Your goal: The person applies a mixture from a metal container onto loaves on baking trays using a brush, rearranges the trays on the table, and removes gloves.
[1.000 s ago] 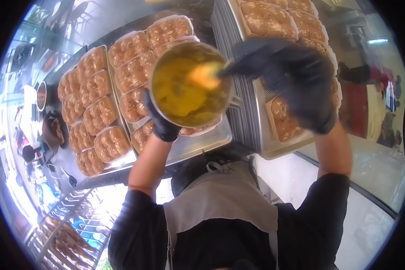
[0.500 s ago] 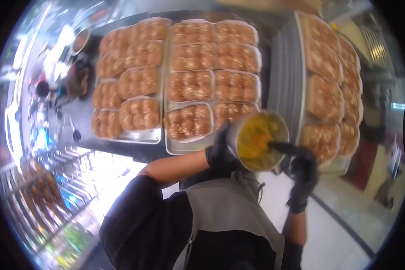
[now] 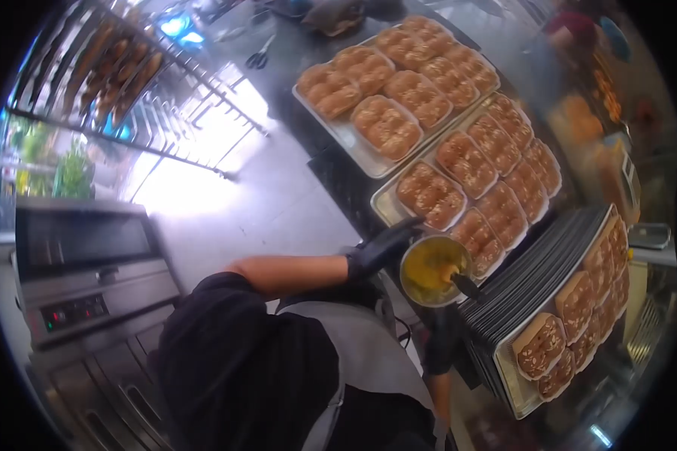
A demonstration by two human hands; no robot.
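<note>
A round metal pot [image 3: 408,282] holds a yellow liquid. Inside it stands a brush [image 3: 465,284] with a dark handle and an orange head, leaning on the rim. My left hand [image 3: 380,249], in a black glove, is stretched out past the pot, its fingers reaching to the near edge of a tray. Closest to those fingertips is a seeded bread loaf [image 3: 432,197] in a white paper case; whether they touch it is unclear. Below the pot, my gloved right hand [image 3: 444,338] grips it on the handle side, with the fingers mostly hidden.
Two metal trays [image 3: 382,197] of bread lie side by side on the dark counter. A tall stack of trays [image 3: 534,270] stands to the right, with more bread on top. An oven [image 3: 90,255] and a wire rack [image 3: 180,128] stand at left. Scissors [image 3: 260,54] lie behind.
My view has turned left, bringing the oven into sight. My left hand has left the pot and reached towards the bread. My right hand has let go of the brush and moved below the pot.
</note>
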